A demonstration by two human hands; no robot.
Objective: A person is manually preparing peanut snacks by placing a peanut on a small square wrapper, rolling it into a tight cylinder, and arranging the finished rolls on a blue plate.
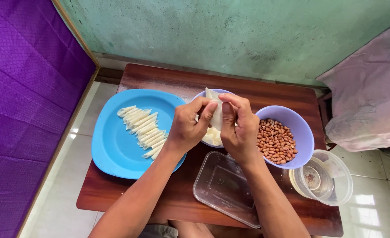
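Observation:
My left hand (189, 124) and my right hand (238, 125) together pinch a thin pale pastry wrapper (215, 110), held upright above a lavender bowl (204, 95) that contains more pale wrapper pieces (211, 135). The fingertips of both hands meet on the wrapper. To the left, a blue plate (115, 145) carries a row of several rolled pale pastry sticks (144, 128). To the right, a second lavender bowl (301, 130) is filled with brown peanuts (276, 141).
All of it stands on a small dark wooden table (168, 79) against a green wall. A clear rectangular plastic container (223, 187) lies at the front. A clear round tub (325, 178) sits at the front right corner. Purple cloth hangs left, pink cloth right.

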